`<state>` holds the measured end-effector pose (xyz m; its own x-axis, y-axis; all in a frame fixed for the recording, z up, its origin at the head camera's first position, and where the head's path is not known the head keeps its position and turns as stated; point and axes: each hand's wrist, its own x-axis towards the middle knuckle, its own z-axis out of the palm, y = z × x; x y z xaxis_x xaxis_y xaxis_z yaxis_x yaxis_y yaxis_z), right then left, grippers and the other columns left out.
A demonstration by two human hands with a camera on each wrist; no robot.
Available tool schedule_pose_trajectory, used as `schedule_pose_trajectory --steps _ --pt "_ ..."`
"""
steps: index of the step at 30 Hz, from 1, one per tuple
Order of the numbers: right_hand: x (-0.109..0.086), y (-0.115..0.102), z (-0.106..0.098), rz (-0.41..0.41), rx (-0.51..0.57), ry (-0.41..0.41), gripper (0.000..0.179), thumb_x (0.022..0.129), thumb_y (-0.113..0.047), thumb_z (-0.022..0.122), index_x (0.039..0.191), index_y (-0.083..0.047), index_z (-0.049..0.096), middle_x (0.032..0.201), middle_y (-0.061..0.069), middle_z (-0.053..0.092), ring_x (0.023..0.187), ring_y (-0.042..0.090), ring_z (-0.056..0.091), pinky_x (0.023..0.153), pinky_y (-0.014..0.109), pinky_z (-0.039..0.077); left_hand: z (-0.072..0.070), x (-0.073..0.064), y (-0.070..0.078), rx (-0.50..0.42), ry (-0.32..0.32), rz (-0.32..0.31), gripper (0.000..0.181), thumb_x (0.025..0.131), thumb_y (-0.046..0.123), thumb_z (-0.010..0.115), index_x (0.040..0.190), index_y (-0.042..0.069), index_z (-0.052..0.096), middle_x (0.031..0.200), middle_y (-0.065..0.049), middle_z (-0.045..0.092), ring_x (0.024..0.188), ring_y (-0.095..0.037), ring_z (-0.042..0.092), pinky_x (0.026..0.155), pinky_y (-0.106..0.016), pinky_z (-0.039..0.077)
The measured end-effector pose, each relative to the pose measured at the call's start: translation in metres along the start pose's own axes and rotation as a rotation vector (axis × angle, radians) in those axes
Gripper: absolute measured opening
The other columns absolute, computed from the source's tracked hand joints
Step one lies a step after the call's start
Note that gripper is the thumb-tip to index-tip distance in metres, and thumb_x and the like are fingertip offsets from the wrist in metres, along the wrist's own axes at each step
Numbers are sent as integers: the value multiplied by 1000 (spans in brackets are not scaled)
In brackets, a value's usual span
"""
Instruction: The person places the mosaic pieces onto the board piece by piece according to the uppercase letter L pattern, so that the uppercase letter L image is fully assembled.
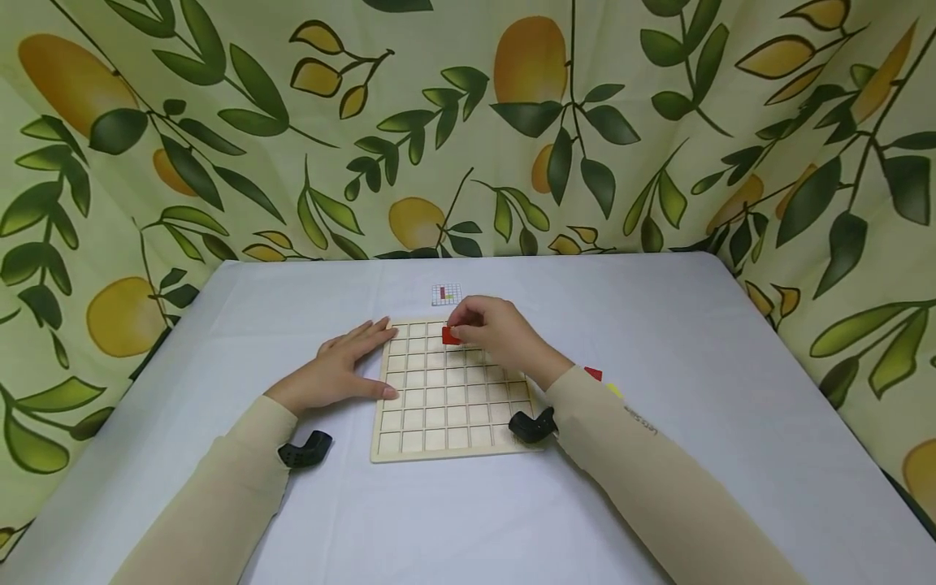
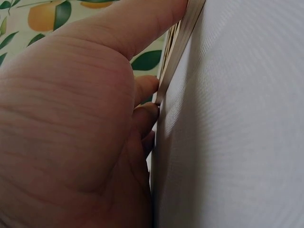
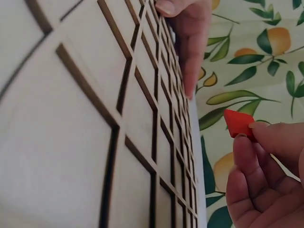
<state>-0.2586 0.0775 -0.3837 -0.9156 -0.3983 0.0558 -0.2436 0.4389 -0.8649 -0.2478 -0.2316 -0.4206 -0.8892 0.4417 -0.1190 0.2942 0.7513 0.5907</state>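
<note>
A pale wooden grid board [image 1: 457,396] with square recesses lies on the table. Between thumb and fingertips my right hand [image 1: 500,333] pinches a small red square tile [image 1: 449,335], held over the far rows of the board. In the right wrist view the red tile [image 3: 239,123] shows raised off the board's surface. My left hand [image 1: 340,366] rests at the board's left edge, thumb and fingers spread straight along it. The left wrist view shows the left thumb [image 2: 156,21] against the board's side.
A small printed grid card [image 1: 446,294] with coloured cells lies behind the board. Beyond the right forearm, another red piece [image 1: 593,374] and a yellow piece [image 1: 614,390] show partly. A white cloth covers the table [image 1: 439,520]. A patterned curtain [image 1: 468,130] hangs at the back.
</note>
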Motion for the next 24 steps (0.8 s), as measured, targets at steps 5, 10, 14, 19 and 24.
schedule_pose_trajectory --steps 5,10,14,19,24 --pt "13 1 10 13 -54 -18 3 106 -7 73 107 -10 74 104 2 71 99 22 64 90 35 54 -1 0 2 0 -13 -22 115 80 69 88 173 24 37 181 6 16 166 -32 3 123 -72 5" --pt "23 5 17 5 -133 -54 5 106 -5 73 107 -10 74 104 1 71 101 21 63 95 37 52 0 0 2 3 -12 -13 115 80 68 88 173 23 37 181 6 16 166 -32 4 123 -71 5" --pt "26 6 20 6 -171 -69 8 106 -4 70 108 -9 75 105 1 71 104 22 63 99 38 51 1 1 0 9 -6 -7 114 81 67 89 172 22 38 181 4 17 166 -32 4 124 -71 4" --pt "30 6 22 4 -239 -103 13 106 -3 69 108 -9 80 110 2 70 109 21 62 103 39 49 1 1 -1 23 -7 -21 115 80 68 89 172 23 37 181 5 17 166 -29 4 125 -68 5" --pt "30 6 24 -12 -265 -129 15 108 -7 67 115 -10 80 115 2 69 109 21 62 102 39 50 0 0 -1 28 -4 -4 115 81 68 88 172 20 37 181 2 18 166 -30 4 125 -67 3"
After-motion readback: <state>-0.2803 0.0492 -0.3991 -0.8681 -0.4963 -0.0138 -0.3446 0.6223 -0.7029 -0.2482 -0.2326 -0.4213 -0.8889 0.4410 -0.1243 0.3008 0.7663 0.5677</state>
